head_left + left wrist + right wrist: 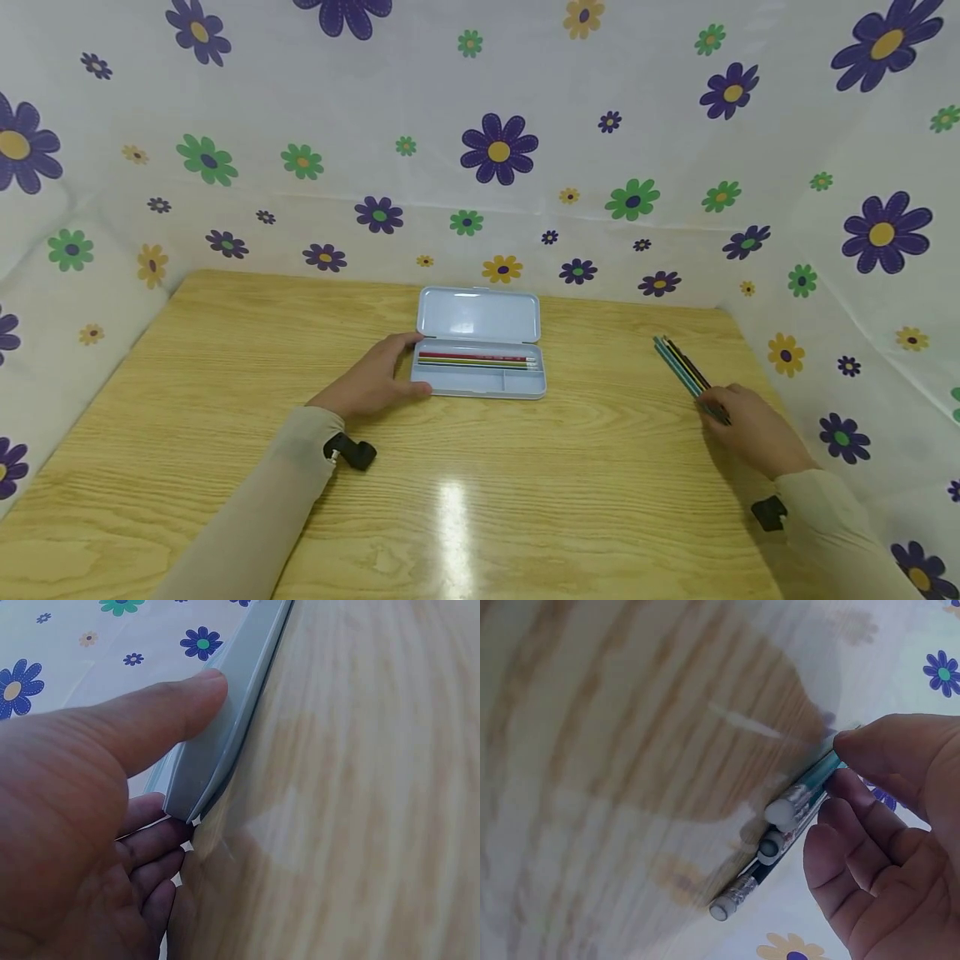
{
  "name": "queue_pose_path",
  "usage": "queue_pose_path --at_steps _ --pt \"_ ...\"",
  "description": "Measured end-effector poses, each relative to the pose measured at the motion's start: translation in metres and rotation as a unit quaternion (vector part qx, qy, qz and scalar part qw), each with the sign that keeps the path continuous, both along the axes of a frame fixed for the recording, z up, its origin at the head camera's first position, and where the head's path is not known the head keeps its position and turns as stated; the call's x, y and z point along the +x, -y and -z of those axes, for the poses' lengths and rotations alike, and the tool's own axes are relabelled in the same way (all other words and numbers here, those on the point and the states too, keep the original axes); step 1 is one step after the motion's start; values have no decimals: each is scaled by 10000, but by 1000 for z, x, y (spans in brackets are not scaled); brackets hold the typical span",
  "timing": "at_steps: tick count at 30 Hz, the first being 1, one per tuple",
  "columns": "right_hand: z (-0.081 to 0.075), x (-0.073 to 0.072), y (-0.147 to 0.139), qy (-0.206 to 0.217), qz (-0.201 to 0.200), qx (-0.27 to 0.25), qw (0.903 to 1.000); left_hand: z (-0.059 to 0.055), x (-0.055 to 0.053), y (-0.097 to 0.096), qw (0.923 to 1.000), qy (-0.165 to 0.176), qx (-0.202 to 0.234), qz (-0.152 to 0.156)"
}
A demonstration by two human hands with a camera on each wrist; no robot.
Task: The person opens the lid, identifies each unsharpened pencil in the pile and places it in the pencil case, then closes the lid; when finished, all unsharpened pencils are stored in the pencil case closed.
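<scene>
A pale blue pencil case (467, 382) lies on the table with its lid (480, 313) raised at the back. Red, yellow and green pencils (474, 360) lie in its rear compartment. My left hand (375, 379) holds the case by its left end, thumb (199, 697) against the front wall and fingers (154, 844) round the corner. Over on the right, my right hand (753, 427) pinches a bunch of pencils (686, 371), teal, yellow-black and dark. Their eraser ends (784, 814) show in the right wrist view, close to the tabletop; the thumb (877, 742) meets a teal one.
The wooden table (480, 467) reaches back to a flower-patterned white cloth (420, 108), which hangs along the back and both sides. The right hand is near the table's right edge. In the case's front half, a divider (504, 382) separates two compartments.
</scene>
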State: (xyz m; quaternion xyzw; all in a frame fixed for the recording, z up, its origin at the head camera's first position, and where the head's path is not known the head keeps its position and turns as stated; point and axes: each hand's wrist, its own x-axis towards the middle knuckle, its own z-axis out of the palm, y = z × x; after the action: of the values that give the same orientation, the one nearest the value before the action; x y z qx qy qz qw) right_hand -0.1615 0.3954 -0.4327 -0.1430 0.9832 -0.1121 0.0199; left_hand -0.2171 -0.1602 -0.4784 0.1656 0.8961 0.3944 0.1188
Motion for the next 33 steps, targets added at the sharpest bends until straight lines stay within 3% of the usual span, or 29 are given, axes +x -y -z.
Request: queue_pose_path --at_steps 22,29,33 --pt "2 -8 17 241 -17 -140 9996 -3 3 0 9999 79 -12 -63" --pt "4 -9 19 291 -285 -235 9989 -4 3 0 10000 77 22 -51" --pt "3 -7 14 356 -174 -192 9990 -3 4 -1 9999 90 37 -54"
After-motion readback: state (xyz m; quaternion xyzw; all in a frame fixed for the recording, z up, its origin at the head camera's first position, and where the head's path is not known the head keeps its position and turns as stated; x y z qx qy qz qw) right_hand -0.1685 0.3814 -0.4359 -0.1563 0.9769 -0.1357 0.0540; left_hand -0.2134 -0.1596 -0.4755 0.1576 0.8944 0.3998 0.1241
